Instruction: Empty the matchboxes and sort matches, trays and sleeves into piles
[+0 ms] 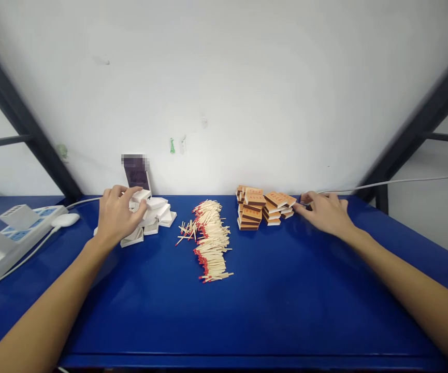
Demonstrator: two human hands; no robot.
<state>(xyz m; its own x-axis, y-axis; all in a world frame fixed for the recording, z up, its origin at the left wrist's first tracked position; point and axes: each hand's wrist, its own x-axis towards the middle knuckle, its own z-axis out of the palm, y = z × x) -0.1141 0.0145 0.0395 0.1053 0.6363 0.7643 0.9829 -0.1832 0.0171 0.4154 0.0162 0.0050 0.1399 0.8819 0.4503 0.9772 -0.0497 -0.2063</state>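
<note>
Both hands reached out from the near edge of the blue bench (247, 316), the bare forearms running in from the near left and near right corners towards its back half. The left hand (117, 215) was closed on a white tray (141, 195), thumb on one side and fingers curled over the other, at the top of a heap of white trays (157, 215) that lay left of centre near the back edge. The right hand (324, 211) lay palm down with its fingers stretched leftward, their tips touching the right end of a heap of orange sleeves (260, 207) right of centre; whether it gripped one of them could not be told, as the fingertips hid what lay under them. Between the two heaps, and a little nearer the person, a long pile of matches (211, 241) with red heads ran from the middle of the bench towards the back, a few loose ones scattered on its left side. At the left edge sat a white power strip (10, 233), with a white plug (65, 219) just beside it and a lead trailing towards the near left corner. Behind the white trays a phone (136, 173) stood tilted against the white wall (224, 77), its screen blurred. A pale cable (383, 183) ran along the back edge on the right, passing behind the right hand.
</note>
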